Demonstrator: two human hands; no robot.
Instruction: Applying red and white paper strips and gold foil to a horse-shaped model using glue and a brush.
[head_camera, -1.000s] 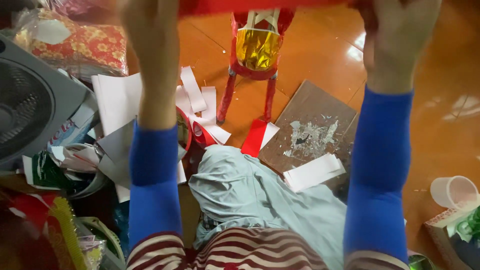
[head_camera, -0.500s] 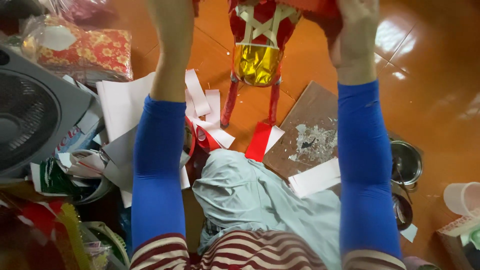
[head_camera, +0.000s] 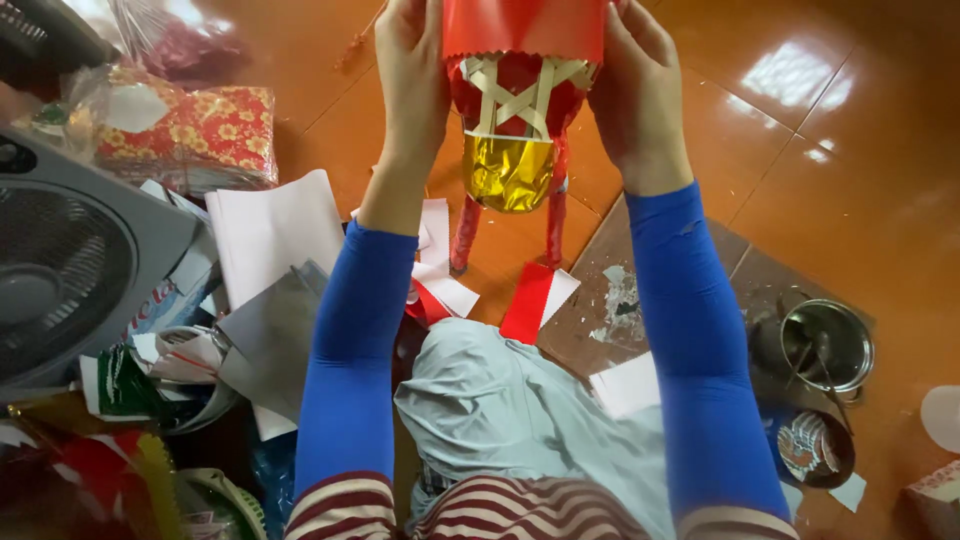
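I hold up a paper lantern (head_camera: 522, 110) above the orange tiled floor. Its top is a red paper band, below it a red body crossed by cream strips, then a gold foil part, and two red legs hang down. My left hand (head_camera: 412, 75) grips the red band's left side. My right hand (head_camera: 635, 90) grips its right side. Both arms wear blue sleeves.
A grey box fan (head_camera: 70, 265) lies at the left, beside a red flowered packet (head_camera: 190, 135) and sheets of white paper (head_camera: 270, 225). Paper scraps, a brown cardboard sheet (head_camera: 640, 300), a metal pot (head_camera: 826, 345) and a small tin (head_camera: 812, 447) sit on the right.
The view has tilted, so the lantern and both hands sit lower and more central in frame. The red band now shows fully above the lantern body. The metal pot has come into view.
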